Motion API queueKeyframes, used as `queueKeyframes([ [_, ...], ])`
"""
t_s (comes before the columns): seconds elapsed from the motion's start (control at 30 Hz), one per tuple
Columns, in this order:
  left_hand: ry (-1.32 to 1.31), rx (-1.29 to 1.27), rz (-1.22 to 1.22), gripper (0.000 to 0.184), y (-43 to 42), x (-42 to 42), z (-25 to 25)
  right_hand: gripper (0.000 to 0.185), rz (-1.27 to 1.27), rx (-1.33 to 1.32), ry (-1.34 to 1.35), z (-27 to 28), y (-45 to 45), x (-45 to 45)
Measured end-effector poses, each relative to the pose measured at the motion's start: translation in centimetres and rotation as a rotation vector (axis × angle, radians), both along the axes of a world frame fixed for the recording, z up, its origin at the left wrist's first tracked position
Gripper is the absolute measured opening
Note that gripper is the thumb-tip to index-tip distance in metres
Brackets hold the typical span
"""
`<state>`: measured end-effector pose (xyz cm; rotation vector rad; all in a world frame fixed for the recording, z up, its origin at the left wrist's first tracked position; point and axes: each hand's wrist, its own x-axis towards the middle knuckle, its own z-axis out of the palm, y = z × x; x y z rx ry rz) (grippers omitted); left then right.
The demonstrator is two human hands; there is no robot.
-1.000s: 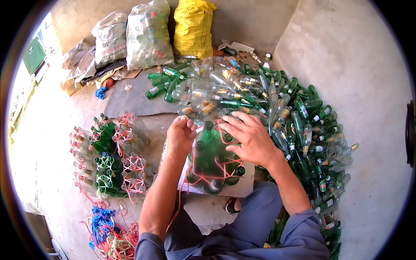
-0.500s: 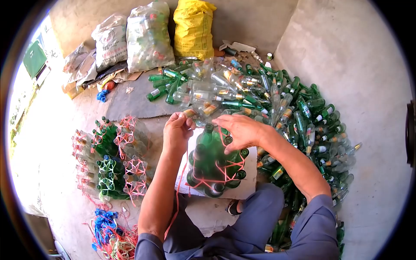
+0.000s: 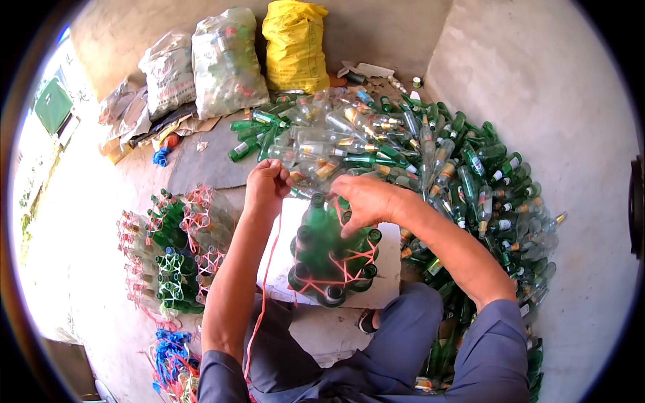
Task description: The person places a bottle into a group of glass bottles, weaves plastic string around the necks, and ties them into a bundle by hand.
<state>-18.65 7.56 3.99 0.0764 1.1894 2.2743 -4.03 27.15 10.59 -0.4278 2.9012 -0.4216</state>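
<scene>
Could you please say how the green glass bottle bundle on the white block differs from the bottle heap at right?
The green glass bottle bundle stands upright; the mixed glass bottle heap lies mostly sideways. Pink plastic twine laces the bundle; the heap looks loose. Both include green glass.

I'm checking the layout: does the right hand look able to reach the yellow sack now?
Probably not: loose bottles spread between the right hand and the yellow sack, which stands back by the wall.

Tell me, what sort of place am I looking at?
Probably a place where used bottles are sorted and bundled, perhaps a small recycling store: a big heap of loose bottles lies to the right, string-tied bottle bundles stand to the left, and bulging sacks stand at the back.
</scene>
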Motion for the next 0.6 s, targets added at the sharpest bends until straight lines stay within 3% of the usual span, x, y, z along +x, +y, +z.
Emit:
queueKeyframes([
  [0.2, 0.104, 0.003, 0.001, 0.015, 1.4, -0.1, 2.0, 0.073, -0.014, -0.047, 0.027, -1.0, 0.3, 0.2],
  [0.37, 0.584, -0.227, -0.113, 0.018, 2.7, 5.3, 6.3, 0.059, -0.052, -0.141, 0.039, -1.9, 0.6, 0.4],
  [0.4, 0.675, -0.391, -0.149, 0.014, 3.1, 8.5, 6.8, 0.055, -0.060, -0.184, 0.039, -1.9, 0.6, 0.6],
  [0.5, 1.195, -0.696, -0.110, 0.008, 2.5, 12.1, 4.6, 0.043, 0.031, -0.228, 0.101, -1.8, 0.3, 0.7],
  [0.6, 1.307, -0.725, -0.117, 0.004, 1.1, 13.4, 3.7, 0.047, 0.041, -0.257, 0.172, -2.3, 0.7, 1.0],
])
